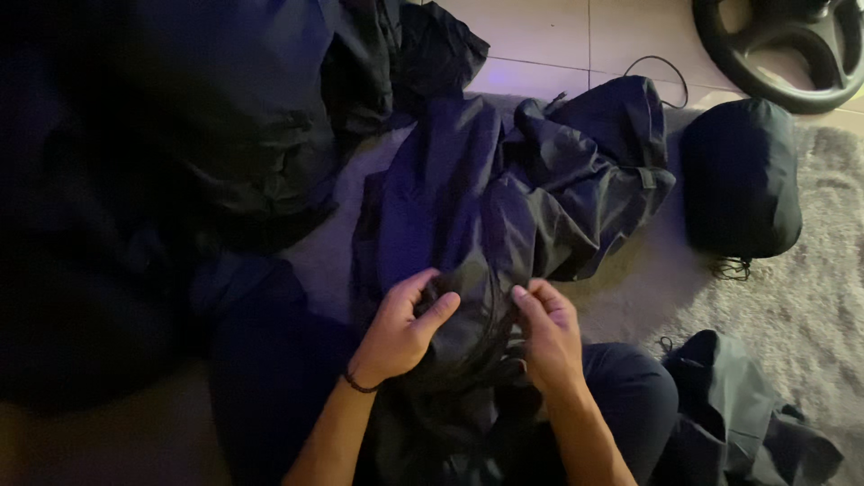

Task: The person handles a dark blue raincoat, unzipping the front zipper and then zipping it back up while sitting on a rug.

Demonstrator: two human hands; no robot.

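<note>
Left hand (400,328) and right hand (547,331) both pinch gathered fold of dark jacket (504,198), spread on rug (810,306) before lap. Fabric likely light, limp, slippery (grip bunched edge). Stuffed pouch (740,178) lies apart.

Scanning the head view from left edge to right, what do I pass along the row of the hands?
Dark heap of fabric → left hand → dark garment gripped between both hands → right hand → crumpled dark cloth on the shaggy rug.
</note>
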